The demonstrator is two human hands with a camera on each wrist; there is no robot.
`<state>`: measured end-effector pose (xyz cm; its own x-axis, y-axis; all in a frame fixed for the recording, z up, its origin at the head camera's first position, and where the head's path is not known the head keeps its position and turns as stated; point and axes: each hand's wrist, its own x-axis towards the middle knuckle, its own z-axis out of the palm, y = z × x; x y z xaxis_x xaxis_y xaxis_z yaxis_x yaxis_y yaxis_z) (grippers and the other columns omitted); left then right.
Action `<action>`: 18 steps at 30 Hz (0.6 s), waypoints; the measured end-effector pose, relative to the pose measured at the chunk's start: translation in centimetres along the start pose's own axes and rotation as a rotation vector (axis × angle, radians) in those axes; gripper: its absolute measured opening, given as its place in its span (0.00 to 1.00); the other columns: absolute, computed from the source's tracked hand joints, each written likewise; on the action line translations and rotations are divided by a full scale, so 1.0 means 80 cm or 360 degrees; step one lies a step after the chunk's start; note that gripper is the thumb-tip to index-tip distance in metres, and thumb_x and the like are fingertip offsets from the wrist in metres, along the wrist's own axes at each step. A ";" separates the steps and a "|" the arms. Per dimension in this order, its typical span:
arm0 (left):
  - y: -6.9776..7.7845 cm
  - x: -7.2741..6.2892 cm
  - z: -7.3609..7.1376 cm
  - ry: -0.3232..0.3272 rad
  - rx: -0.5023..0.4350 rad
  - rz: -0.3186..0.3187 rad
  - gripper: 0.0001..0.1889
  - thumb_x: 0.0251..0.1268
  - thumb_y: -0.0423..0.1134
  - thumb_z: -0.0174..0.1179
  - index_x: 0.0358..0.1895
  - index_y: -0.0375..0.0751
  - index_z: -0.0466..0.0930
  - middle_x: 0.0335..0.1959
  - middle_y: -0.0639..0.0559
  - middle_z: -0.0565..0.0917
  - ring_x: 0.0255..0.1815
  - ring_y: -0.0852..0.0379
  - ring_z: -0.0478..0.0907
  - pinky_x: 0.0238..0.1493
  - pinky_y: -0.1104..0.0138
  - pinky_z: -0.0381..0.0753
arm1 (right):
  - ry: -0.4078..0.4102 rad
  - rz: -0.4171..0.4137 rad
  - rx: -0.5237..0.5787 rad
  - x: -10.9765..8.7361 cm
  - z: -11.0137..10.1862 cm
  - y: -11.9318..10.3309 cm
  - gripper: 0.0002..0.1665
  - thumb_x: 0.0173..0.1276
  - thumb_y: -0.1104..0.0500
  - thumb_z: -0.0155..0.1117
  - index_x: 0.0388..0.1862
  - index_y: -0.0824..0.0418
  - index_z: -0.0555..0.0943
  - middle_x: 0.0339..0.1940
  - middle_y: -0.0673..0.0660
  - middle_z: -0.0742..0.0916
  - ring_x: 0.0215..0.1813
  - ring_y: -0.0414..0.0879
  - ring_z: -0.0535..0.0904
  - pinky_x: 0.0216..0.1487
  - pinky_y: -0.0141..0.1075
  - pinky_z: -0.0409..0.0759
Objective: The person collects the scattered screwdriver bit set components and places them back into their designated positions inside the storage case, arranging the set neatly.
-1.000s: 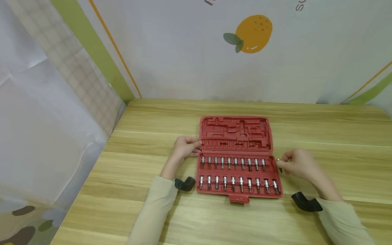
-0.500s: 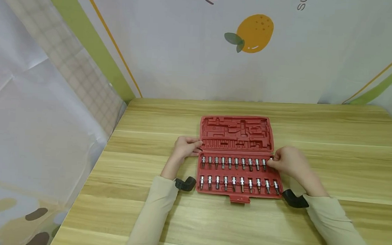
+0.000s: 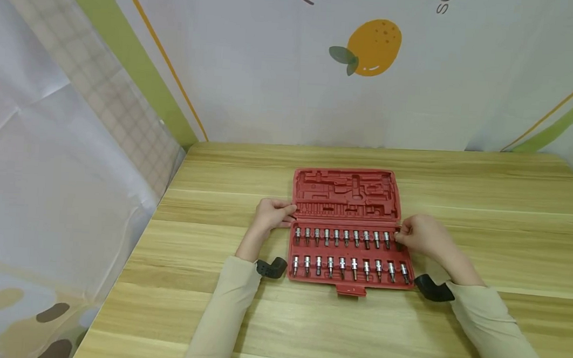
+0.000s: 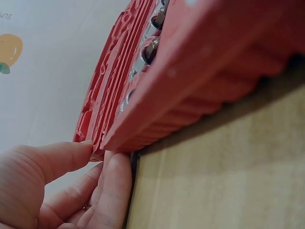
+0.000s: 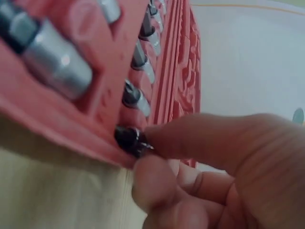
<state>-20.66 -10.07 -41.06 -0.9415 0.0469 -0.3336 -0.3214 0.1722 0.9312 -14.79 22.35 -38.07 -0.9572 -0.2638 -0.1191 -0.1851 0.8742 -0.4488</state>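
Observation:
An open red tool case (image 3: 341,250) lies on the table, with two rows of silver bit sockets (image 3: 354,263) in its near half. My left hand (image 3: 271,215) grips the case's left edge by the hinge; in the left wrist view its thumb is on top and its fingers (image 4: 116,183) lie under the edge. At the right end of the back row, my right hand (image 3: 424,237) pinches a bit socket (image 5: 128,140) between thumb and index finger. That socket's dark tip lies in the end slot, while the fingertips partly cover its silver body.
The case's lid (image 3: 346,193) lies folded back, its moulded recesses holding nothing. A latch tab (image 3: 351,290) sticks out at the front. Black wrist devices (image 3: 435,288) sit below both hands. Behind the wooden table (image 3: 307,331) hangs a printed white sheet (image 3: 253,64).
My right hand has moved left from beside the case, bringing the bit socket from over the table into the back row's right-end slot. My left hand keeps its grip on the edge.

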 end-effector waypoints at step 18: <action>0.000 0.001 0.000 -0.0004 -0.0007 -0.0009 0.15 0.65 0.31 0.58 0.51 0.25 0.78 0.43 0.34 0.82 0.22 0.60 0.80 0.31 0.69 0.86 | -0.0536 0.0327 0.0537 0.026 -0.022 0.022 0.18 0.64 0.57 0.64 0.15 0.59 0.75 0.09 0.49 0.75 0.14 0.37 0.63 0.18 0.27 0.62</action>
<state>-20.71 -10.04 -41.11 -0.9394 0.0484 -0.3395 -0.3274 0.1679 0.9299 -17.49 24.03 -37.58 -0.8313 -0.2657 -0.4882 0.1343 0.7563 -0.6402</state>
